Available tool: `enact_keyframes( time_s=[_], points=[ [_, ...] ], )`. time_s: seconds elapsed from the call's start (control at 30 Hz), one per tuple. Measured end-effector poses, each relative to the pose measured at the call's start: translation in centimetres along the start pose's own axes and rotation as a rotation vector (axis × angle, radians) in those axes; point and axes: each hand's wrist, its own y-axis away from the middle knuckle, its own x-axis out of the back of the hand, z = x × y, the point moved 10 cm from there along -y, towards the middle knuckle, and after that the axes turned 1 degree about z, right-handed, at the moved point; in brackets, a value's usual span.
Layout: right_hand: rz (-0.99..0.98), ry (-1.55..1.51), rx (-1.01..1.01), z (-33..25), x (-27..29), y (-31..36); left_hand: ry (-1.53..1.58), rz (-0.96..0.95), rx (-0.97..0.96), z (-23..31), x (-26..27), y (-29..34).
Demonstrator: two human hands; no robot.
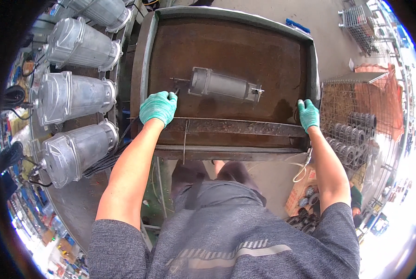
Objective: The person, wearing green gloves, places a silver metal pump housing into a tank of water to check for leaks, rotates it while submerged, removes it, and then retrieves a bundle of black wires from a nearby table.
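There are four grey motor units (75, 96) at the left, plus one cylindrical motor unit (226, 85) in the single rectangular metal tank (268, 51). Two green-gloved hands, left (158, 108) and right (309, 115), are in view, with one crossbar (245, 126).

Legible text: none that I can read through my head view. Shirt (236, 237), dark grey: pale chest print of slanted bars and a curved band; small mark at its left end, too blurred to decipher. Carton (293, 199), orange-brown, lower right: any lettering too small for me to make out. Cylindrical housing (226, 86), grey metal, inside the tray (231, 17): I read no inscription on it.
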Motion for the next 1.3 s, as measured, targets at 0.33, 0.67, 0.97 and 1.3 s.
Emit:
enact_keyframes(
  time_s=[0.33,0.67,0.97,1.3],
  points=[
    [-0.424,0.446,0.414,-20.0,-3.5,1.8,0.071,0.015,-0.017,-0.8,0.2,0.0],
    [-0.472,0.569,0.353,-20.9,-6.6,1.5,0.121,0.026,-0.062,-0.7,0.9,0.3],
    [-0.391,0.594,0.396,-20.8,-7.5,1.2,0.125,0.017,-0.069,-0.7,0.9,0.2],
    [-0.384,0.604,0.422,-20.9,-7.5,1.3,0.12,0.02,-0.065,-0.7,0.7,0.1]
  ],
)
